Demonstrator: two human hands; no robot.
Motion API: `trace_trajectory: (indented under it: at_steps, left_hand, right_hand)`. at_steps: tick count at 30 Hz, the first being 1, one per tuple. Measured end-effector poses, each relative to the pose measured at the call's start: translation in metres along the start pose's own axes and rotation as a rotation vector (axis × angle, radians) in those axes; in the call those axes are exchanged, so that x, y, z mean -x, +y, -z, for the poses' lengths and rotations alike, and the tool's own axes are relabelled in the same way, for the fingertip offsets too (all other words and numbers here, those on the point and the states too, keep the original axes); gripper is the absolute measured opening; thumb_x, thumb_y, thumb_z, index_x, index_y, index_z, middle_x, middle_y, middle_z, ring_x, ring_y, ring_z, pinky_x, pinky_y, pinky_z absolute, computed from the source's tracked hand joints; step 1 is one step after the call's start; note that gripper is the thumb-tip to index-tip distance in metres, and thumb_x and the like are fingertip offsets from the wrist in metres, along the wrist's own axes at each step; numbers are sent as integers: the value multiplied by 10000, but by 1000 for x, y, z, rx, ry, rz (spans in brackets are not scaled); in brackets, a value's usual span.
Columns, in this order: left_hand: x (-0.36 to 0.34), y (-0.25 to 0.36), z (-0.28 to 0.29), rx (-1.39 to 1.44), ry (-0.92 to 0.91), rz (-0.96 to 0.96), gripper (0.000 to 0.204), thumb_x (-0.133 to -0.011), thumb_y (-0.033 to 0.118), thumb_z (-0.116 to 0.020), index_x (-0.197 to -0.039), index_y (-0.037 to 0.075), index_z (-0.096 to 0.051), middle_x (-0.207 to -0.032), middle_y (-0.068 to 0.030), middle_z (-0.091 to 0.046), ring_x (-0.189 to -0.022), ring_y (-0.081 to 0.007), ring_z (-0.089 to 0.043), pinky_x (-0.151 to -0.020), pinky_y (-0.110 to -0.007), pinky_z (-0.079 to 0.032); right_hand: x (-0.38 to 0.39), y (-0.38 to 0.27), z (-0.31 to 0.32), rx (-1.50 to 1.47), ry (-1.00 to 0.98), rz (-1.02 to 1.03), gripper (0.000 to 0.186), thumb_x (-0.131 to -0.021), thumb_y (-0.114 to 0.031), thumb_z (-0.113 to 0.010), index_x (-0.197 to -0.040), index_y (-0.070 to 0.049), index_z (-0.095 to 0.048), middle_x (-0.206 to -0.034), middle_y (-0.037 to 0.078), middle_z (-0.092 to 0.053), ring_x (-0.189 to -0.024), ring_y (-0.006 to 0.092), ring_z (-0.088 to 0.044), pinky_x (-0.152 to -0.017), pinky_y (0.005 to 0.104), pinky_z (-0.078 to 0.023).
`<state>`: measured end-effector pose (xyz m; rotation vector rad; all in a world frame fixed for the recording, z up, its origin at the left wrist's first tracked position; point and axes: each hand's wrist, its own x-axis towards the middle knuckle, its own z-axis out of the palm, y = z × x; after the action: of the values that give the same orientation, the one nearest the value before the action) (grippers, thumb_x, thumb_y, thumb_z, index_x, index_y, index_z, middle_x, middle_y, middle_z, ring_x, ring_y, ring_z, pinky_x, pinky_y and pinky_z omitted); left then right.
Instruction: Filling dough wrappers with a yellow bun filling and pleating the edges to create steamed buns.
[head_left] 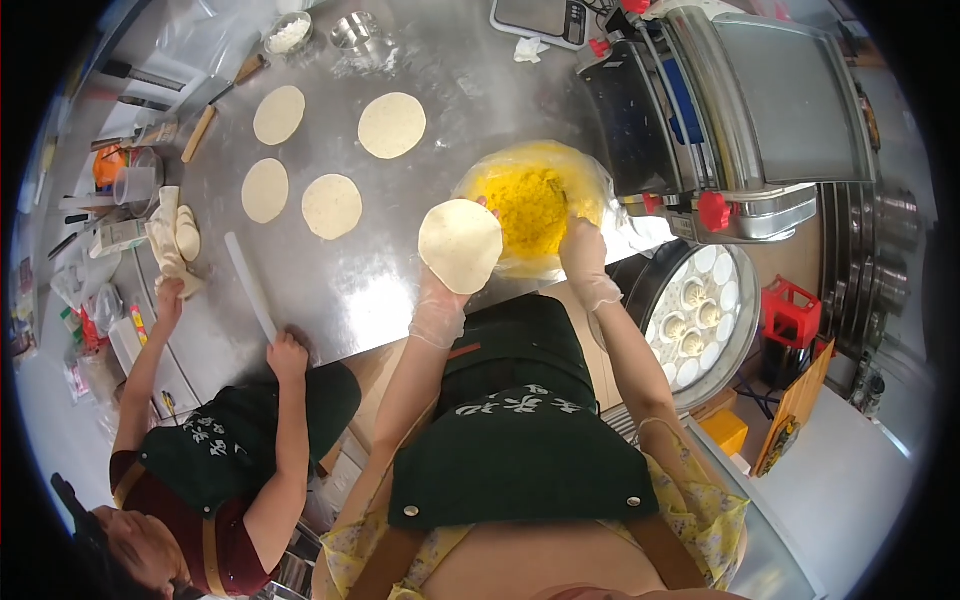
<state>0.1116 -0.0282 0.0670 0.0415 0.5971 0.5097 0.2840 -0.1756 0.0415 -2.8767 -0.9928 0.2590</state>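
A thin, pale dough round (460, 247) lies across my left hand (441, 305), which supports it from beneath, with fingertips showing at its far edge. My gloved right hand (584, 250) is closed at the right side of a plastic-lined bowl (585, 165). What its fingers grip is hard to make out; a thin utensil seems to run from them into the filling. Crumbly yellow filling (520, 210) heaps up in the bowl, just right of the dough round. Further dough rounds (392, 126) lie flat on the steel table (400, 200), to the far left of my left hand.
At left, a co-worker's hands hold a rolling pin (250, 285) and dough pieces (172, 240). A dough machine (700, 110) stands at the right. Below it, a round steamer tray (745, 290) holds several pleated buns (692, 343). A scale (540, 20) sits at the back.
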Motion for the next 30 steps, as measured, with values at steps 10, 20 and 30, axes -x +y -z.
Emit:
trace_trajectory:
  at_steps: [10, 20, 30]
  left_hand:
    - [-18, -3, 0, -73, 110, 18, 444, -1011, 375, -414, -1254, 30, -551, -1197, -168, -644, -1046, -335, -661, -875, -456, -582]
    - [-45, -14, 16, -108, 202, -4, 401, -1003, 393, -445, -1184, 68, -595, -1104, -112, -678, -979, -280, -678, -826, -433, -591]
    - [-73, -71, -21, 60, 53, -2, 413, -1011, 393, -421, -1198, 57, -569, -1108, -117, -651, -984, -277, -659, -852, -423, -580]
  right_hand:
    - [-22, -3, -1, -825, -557, -420, 365, -918, -79, -560, -1270, -71, -653, -738, 57, -655, -539, 108, -490, -506, 247, -394]
    - [-5, 4, 18, -1263, -615, -573, 302, -939, -69, -578, -1221, -10, -668, -756, 20, -601, -491, 44, -349, -441, 214, -260]
    - [62, -37, 26, -817, 216, 24, 351, -857, 28, -561, -1184, -23, -677, -768, 108, -631, -525, 193, -539, -516, 294, -440]
